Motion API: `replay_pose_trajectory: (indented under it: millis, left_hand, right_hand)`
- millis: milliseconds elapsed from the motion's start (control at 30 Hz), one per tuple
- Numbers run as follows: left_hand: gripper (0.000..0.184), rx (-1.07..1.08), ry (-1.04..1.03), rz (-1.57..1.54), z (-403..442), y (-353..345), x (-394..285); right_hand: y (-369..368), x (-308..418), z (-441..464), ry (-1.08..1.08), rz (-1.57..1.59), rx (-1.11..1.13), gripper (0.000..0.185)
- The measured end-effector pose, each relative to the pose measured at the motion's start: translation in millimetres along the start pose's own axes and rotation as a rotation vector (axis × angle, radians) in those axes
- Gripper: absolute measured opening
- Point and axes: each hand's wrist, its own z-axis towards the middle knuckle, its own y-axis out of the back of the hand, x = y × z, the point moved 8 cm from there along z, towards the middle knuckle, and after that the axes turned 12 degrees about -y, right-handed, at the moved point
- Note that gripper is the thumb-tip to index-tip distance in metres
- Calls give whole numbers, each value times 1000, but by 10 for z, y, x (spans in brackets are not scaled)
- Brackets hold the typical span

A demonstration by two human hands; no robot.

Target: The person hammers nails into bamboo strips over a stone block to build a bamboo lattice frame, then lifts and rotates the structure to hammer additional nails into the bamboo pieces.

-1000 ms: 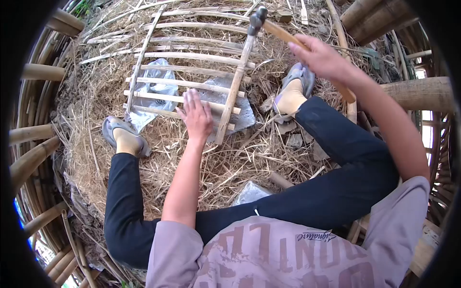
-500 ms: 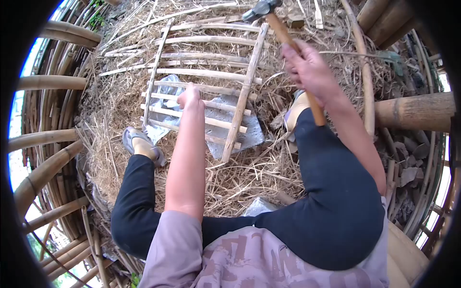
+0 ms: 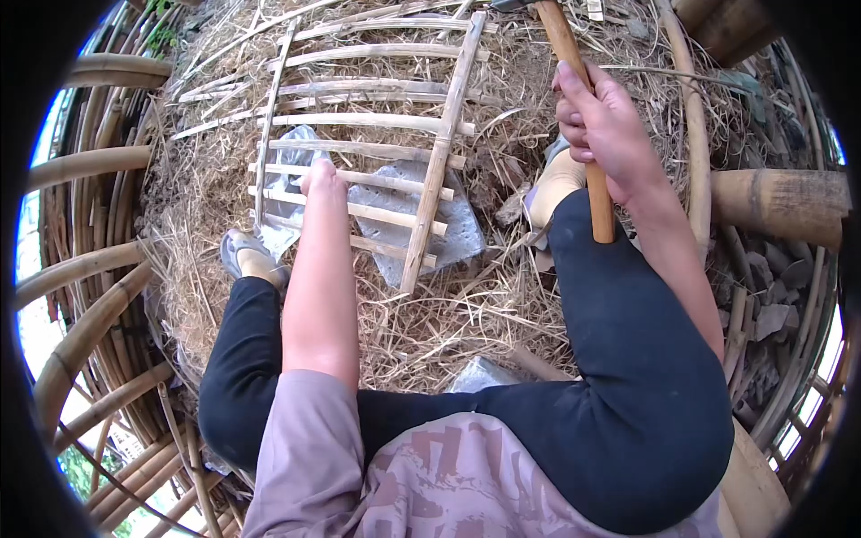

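My right hand (image 3: pixel 610 130) is wrapped around the wooden handle of a hammer (image 3: pixel 572 54), which is raised above my right knee. The hammer's head is partly cut off by the top edge of the view. My left hand (image 3: pixel 325 177) is closed on a thin slat in the lower half of a bamboo lattice frame (image 3: pixel 437 148). Its fingertips are hidden behind the hand. Two long side strips carry several crosswise slats in this frame. Beneath its lower part lie a flat grey stone slab (image 3: pixel 462 224) and crumpled clear plastic (image 3: pixel 280 211).
Dry straw (image 3: pixel 395 345) covers the ground. Bamboo poles (image 3: pixel 99 166) line the left side, and a thick bamboo post (image 3: pixel 780 202) juts in at right beside broken stones (image 3: pixel 773 318). My feet stand either side of the frame. Another grey block (image 3: pixel 484 374) lies between my legs.
The hammer and my right hand have risen slightly and shifted right. The view has tilted a little, so the frame appears further left and higher. My left hand stays at the slats.
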Motion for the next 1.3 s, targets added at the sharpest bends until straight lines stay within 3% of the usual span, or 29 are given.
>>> replay_pose_trajectory:
  millis: [200, 267, 533, 667, 700, 933, 1133, 1167, 1300]
  left_hand:
    - [13, 351, 184, 51, -1, -131, 88]
    - [8, 306, 245, 27, -56, -195, 81]
    - [27, 132, 253, -142, -216, -181, -233]
    - [29, 251, 235, -258, -200, -186, -644]
    - [32, 282, 154, -154, -98, -232, -764]
    - [34, 350, 347, -505, -313, 2, -1303]
    - [24, 548, 165, -454, -367, 173, -1779]
    - [24, 565, 77, -406, -354, 221, -1863]
    - [32, 742, 54, -368, -514, 381, -2030]
  right_hand:
    - [-11, -9, 12, -8, -22, 17, 26]
    - [-19, -29, 31, -13, -13, 30, 26]
    - [-22, -46, 20, -18, -1, 19, 24]
    - [-20, -31, 20, -11, 14, 30, 23]
    - [-24, -33, 17, -12, 16, 32, 23]
    - [-3, 20, 3, 8, 59, 27, 24]
    - [78, 72, -3, 73, 131, 19, 25]
    - [90, 67, 6, 73, 142, 25, 25]
    - [118, 51, 15, 72, 164, 24, 24]
